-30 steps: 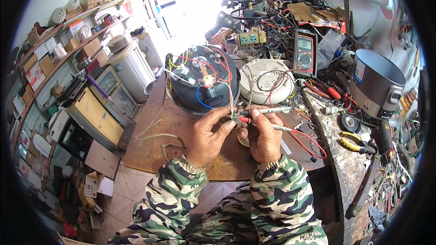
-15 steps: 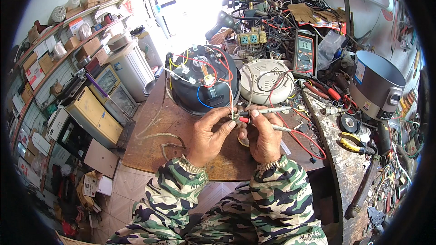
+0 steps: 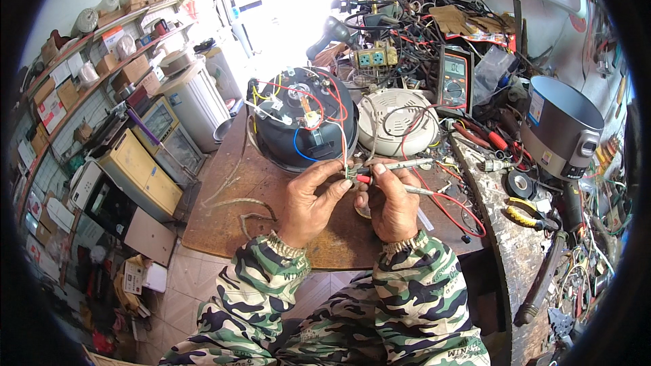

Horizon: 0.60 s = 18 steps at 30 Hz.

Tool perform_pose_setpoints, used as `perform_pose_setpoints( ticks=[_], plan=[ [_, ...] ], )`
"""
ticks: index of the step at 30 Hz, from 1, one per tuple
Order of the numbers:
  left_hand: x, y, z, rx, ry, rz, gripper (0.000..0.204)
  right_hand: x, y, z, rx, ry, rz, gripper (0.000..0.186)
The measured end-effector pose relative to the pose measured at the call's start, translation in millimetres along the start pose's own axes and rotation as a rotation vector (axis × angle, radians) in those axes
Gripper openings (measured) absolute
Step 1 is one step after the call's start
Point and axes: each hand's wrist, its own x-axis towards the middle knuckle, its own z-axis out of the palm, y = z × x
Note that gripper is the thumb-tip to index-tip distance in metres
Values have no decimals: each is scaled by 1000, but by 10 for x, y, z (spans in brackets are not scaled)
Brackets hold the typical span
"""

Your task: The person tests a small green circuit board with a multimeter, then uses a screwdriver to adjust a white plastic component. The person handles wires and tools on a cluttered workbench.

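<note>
Apparently probing is in hand: near side of the dark round housing point(image 3: 278, 137), the left hand point(image 3: 306, 205) pinches pale wires point(image 3: 344, 141), the right hand point(image 3: 395, 209) grips test probes point(image 3: 411, 163) beside them, and what follows likely calls for steady contact.

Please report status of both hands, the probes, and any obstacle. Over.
Left hand pinching small wired part; right hand gripping two test probes. Probe contact: too small to tell. Black appliance body close beyond left hand, not between hands.
</note>
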Motion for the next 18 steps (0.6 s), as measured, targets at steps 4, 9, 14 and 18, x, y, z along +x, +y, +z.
perform_pose_setpoints(
  ticks=[4, 9, 14, 18],
  plan=[
    [-24, -20, -5, -50, -12, -26, 26, 11, 0, -7, 14, -17, -1, 27],
    [-27, -49, -2, -104, -30, -63, 27, 7, 5, -11, 1, 4, 6, 27],
    [-26, -61, 0, -81, -27, -28, 26, 3, 9, -23, 1, -7, -7, 27],
    [-39, -33, -17, -93, -27, -91, 26, 1, 11, -1, 9, -15, -12, 26]
  ],
)
